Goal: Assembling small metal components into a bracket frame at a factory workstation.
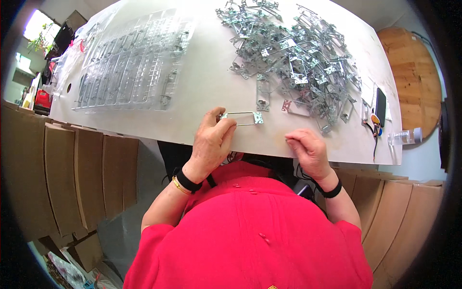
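My left hand pinches one end of a metal wire-frame bracket with a flat plate at each end, holding it just over the table's near part. To the right, my right hand has its thumb and fingertips drawn together near the table edge; what lies between them, if anything, is too small to make out. Beyond the hands spreads a large heap of similar metal brackets. One loose bracket lies just past the held one. At the left, a clear plastic tray has brackets lying in its long compartments.
At the table's right side lie a dark phone, an orange-handled tool and a clear plastic bottle on its side. Cardboard boxes line the left below the table, with more boxes at the right. A round wooden board stands behind.
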Demonstrator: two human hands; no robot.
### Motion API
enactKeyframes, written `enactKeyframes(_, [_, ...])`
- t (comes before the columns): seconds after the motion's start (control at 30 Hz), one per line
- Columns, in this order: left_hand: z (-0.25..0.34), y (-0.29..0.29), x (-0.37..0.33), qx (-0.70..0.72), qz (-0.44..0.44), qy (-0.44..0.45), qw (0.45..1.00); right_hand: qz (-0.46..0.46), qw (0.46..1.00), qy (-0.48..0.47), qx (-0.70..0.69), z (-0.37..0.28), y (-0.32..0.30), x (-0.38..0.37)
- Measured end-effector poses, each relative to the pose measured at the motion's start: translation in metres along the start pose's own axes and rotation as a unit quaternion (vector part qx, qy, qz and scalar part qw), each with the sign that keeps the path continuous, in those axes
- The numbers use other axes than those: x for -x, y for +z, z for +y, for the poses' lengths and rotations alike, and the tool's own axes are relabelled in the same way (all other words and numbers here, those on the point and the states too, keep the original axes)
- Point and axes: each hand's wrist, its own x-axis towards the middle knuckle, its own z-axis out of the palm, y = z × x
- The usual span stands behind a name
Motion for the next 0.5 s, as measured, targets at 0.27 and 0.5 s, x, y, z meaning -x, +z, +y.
enactKeyframes(0.27, [0.000, 0.004, 0.008, 0.021, -0.012, -0.007, 1.000, -0.022, 1.000, 0.008, -0.004, -0.008, 0.004, -0.002])
enactKeyframes(0.5, [0.004, 0.007, 0.009, 0.067, 0.012, -0.021, 0.997, 0.019, 0.996, 0.066, -0.058, -0.003, 0.018, 0.001])
